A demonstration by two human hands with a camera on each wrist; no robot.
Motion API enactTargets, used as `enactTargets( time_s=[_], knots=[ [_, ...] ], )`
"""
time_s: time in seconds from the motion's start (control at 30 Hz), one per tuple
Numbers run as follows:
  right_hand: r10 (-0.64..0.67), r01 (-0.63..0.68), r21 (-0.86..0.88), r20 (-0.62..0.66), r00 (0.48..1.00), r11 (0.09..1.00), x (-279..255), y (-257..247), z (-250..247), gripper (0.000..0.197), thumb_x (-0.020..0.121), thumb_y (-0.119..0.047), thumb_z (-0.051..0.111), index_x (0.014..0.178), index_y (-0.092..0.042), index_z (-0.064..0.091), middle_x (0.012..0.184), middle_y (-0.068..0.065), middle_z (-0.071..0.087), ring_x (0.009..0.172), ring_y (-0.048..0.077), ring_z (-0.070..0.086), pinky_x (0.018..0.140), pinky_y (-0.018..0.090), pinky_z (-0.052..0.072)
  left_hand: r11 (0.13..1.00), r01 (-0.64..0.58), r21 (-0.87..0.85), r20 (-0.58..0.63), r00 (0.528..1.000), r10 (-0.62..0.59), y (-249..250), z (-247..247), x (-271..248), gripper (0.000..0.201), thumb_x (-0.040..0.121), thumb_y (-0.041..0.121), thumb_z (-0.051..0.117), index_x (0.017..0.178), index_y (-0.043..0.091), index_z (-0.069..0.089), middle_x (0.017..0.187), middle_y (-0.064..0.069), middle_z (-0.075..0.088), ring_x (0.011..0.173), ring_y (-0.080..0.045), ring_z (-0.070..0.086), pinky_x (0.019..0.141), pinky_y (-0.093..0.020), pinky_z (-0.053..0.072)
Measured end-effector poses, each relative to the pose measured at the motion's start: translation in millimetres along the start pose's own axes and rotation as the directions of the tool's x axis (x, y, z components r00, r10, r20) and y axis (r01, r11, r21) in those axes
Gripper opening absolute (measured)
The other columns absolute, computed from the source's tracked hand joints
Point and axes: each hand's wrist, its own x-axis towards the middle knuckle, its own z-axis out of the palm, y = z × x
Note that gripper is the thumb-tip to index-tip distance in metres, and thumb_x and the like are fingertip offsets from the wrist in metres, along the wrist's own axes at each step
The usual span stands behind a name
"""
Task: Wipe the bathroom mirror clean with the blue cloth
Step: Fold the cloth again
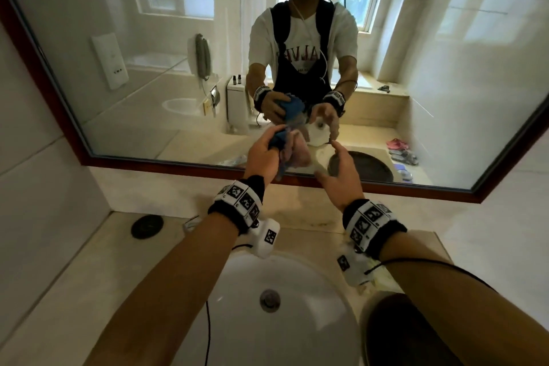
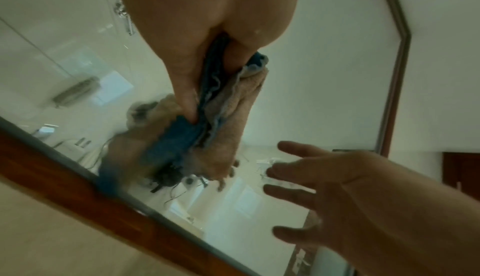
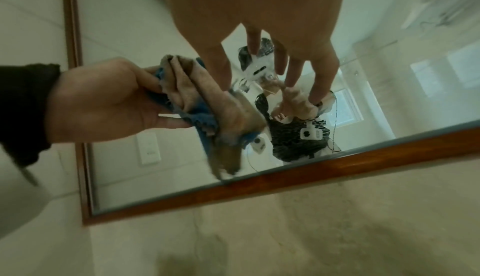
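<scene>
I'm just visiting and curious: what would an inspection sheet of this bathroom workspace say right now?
Surface: beige countertop with white sink.
Job's things: blue cloth, bunched, close to the mirror; contact unclear.
Clutter: round black disc on counter.
Hands: left hand grips the cloth; right hand open, fingers spread, holds nothing.
Cables: black wire along right forearm.
Surroundings: wood frame, tiled wall.

Each bare forearm wears a black wristband (image 1: 237,205) faced with white panels of square black-and-white marker patterns, the second band (image 1: 372,226) on the right. Under each wrist hangs a small white camera block (image 1: 266,238) bearing one such marker, and a thin black cable (image 1: 439,265) trails back along the right forearm.
</scene>
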Motion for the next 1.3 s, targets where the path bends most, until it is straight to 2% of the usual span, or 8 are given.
enactTargets(
  time_s=[0.1,0.2,0.33,0.63,0.8,0.93,1.07,1.3],
  knots=[
    [0.17,-0.166,0.326,0.015,0.985,0.931,-3,-15,-5,0.06,0.088,-0.011,0.063,0.141,-0.025,0.04,0.144,0.007,0.041,0.131,0.022,0.042,0.106,0.043,0.042,0.995,-0.001,-0.097,0.063,0.998,0.007,15,6,-12,0.051,0.09,-0.015,0.032,0.112,0.019,0.063,0.117,-0.007,0.059,0.103,-0.02,0.059,0.08,-0.033,0.057],
    [0.38,-0.343,0.634,0.082,0.921,0.693,-6,-26,-14,0.05,0.086,-0.011,0.054,0.131,-0.032,0.049,0.131,0.006,0.053,0.12,0.025,0.051,0.099,0.05,0.046,0.99,-0.033,-0.137,0.109,0.993,0.048,26,8,-22,0.043,0.088,-0.017,0.033,0.103,0.006,0.066,0.112,-0.01,0.06,0.095,-0.017,0.061,0.077,-0.033,0.059],
    [0.433,-0.477,0.769,0.29,0.854,0.425,-8,-34,-24,0.043,0.089,-0.037,0.051,0.131,-0.033,0.052,0.127,0.005,0.058,0.114,0.028,0.057,0.089,0.049,0.044,0.992,-0.064,-0.104,0.108,0.991,0.075,25,11,-27,0.048,0.081,-0.016,0.035,0.08,0.015,0.071,0.104,-0.01,0.066,0.103,-0.032,0.061,0.086,-0.045,0.055],
    [0.301,-0.619,0.643,0.544,0.784,0.451,-21,-20,-41,0.051,0.087,-0.06,0.051,0.123,-0.025,0.062,0.104,0.012,0.069,0.101,0.031,0.064,0.091,0.048,0.045,0.991,-0.126,-0.033,0.231,0.964,0.131,28,20,-46,0.041,0.08,-0.012,0.047,0.097,0.015,0.072,0.128,-0.009,0.058,0.119,-0.02,0.052,0.103,-0.032,0.043],
    [0.317,-0.6,0.663,0.509,0.8,0.449,-26,-18,-40,0.02,0.091,-0.029,0.057,0.107,-0.018,0.062,0.085,0.004,0.067,0.079,0.019,0.063,0.078,0.036,0.051,0.986,-0.103,-0.133,0.291,0.947,0.138,18,21,-54,0.03,0.085,0.01,0.051,0.104,0.022,0.071,0.122,-0.004,0.064,0.118,-0.016,0.056,0.102,-0.031,0.044],
    [0.36,-0.547,0.679,0.414,0.836,0.489,-30,-9,-38,0.043,0.089,-0.011,0.054,0.132,-0.015,0.054,0.093,0.003,0.065,0.074,0.013,0.062,0.065,0.03,0.05,0.994,-0.03,-0.107,0.253,0.966,0.056,3,23,-60,0.027,0.097,0.023,0.052,0.122,0.02,0.063,0.111,0.01,0.065,0.109,-0.006,0.059,0.09,-0.018,0.046],
    [0.362,-0.498,0.713,0.352,0.863,0.494,-34,-5,-42,0.048,0.088,-0.005,0.053,0.134,-0.017,0.052,0.106,0.008,0.066,0.086,0.02,0.064,0.066,0.032,0.051,0.998,0.051,0.034,0.256,0.965,-0.058,-12,27,-59,0.058,0.092,0.042,0.056,0.145,0.028,0.036,0.125,0.007,0.059,0.109,-0.003,0.058,0.09,-0.022,0.049],
    [0.318,-0.39,0.751,0.249,0.915,0.532,-43,-15,-53,0.039,0.09,0.007,0.048,0.116,-0.02,0.059,0.103,0.006,0.068,0.087,0.022,0.068,0.067,0.033,0.057,0.986,-0.017,0.169,0.292,0.956,-0.034,-19,40,-65,0.04,0.085,0.038,0.066,0.122,0.027,0.058,0.108,0.004,0.067,0.1,-0.014,0.064,0.089,-0.043,0.053]
  ],
)
